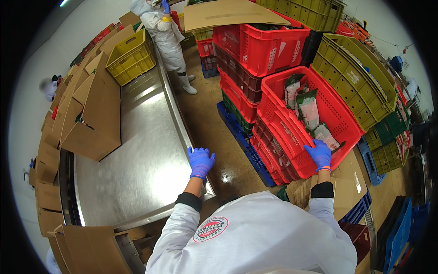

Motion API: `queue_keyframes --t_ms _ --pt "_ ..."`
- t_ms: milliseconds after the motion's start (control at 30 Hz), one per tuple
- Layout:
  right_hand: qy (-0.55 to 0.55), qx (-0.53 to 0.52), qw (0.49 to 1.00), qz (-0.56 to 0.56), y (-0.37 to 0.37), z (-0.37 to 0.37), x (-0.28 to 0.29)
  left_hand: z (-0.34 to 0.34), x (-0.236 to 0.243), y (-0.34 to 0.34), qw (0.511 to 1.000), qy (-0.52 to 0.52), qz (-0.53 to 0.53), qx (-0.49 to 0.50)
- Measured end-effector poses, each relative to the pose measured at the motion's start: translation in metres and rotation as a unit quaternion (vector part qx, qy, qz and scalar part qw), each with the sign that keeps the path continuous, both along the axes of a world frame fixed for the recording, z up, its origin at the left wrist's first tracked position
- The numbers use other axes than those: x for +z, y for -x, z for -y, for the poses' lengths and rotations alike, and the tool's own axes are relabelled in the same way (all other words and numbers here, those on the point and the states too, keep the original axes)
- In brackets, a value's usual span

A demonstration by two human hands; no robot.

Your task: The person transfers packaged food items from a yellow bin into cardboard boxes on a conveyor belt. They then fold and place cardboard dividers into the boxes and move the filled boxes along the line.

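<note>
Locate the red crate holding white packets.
Right of centre in the head view: the red crate, right hand at its near rim, an olive crate alongside.

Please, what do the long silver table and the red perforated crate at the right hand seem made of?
Long flat silver table: probably stainless steel, smooth, given bright reflections. Open red perforated crate: likely moulded plastic, semi-gloss, given regular wall holes.

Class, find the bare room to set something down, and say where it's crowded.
Free: the metal table, between the large cardboard box and the left hand at the table's right edge; a floor strip between table and blue pallet. Crowded: the stacked crates at right; the red crate by the right hand, partly filled with packs.
</note>
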State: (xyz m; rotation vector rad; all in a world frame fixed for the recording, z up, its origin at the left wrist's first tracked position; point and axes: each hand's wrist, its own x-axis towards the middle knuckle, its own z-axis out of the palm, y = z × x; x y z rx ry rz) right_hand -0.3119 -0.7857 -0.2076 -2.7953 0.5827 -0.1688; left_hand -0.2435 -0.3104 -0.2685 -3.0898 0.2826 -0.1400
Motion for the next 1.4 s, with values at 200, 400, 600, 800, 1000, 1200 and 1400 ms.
queue_keyframes --t_ms 200,400,600,800,1000,1200,1400 --pt "-0.008 0.017 1.000 0.007 -0.001 0.000 0.000 -0.002 0.000 0.002 1.000 0.013 0.004 0.000" --pt "0.015 0.033 0.998 0.054 0.004 0.003 -0.005 -0.003 -0.008 0.000 0.997 0.034 0.062 -0.026" --pt "0.016 0.032 0.998 0.059 0.006 0.006 -0.007 0.001 -0.009 0.000 0.995 0.051 0.077 -0.036" --pt "0.014 0.034 0.998 0.044 0.008 -0.002 0.005 -0.002 -0.010 -0.001 0.999 0.012 0.034 -0.022" --pt "0.013 0.022 0.999 0.020 0.013 0.000 0.005 0.005 -0.009 -0.001 0.999 0.018 0.021 -0.031" --pt "0.025 0.038 0.999 0.024 0.009 0.001 0.000 0.000 -0.011 0.000 0.999 0.011 0.021 -0.024" --pt "0.023 0.035 0.998 0.055 0.012 0.002 -0.003 0.003 -0.014 -0.002 0.999 -0.001 0.026 -0.029"
